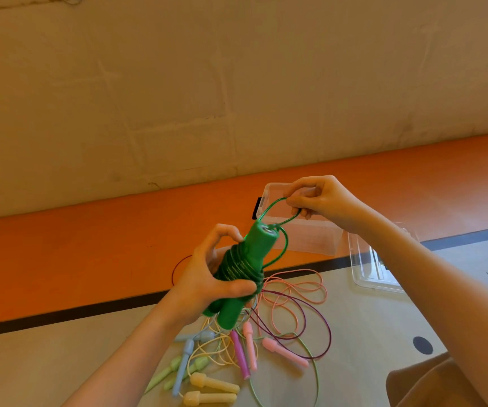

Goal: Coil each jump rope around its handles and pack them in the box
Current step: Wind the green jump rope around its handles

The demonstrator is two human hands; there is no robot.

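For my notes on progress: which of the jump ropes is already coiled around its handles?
Only the dark green rope, gripped by the left hand; the right hand pinches its last loop. The others lie loose on the floor.

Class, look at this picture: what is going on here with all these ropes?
A person is coiling a green jump rope around its two handles. The left hand grips the bundle, while the right hand pinches the last loop of cord above it. Other ropes, pink, yellow, blue and purple, lie loose on the floor below. A clear plastic box sits open behind, its lid beside it.
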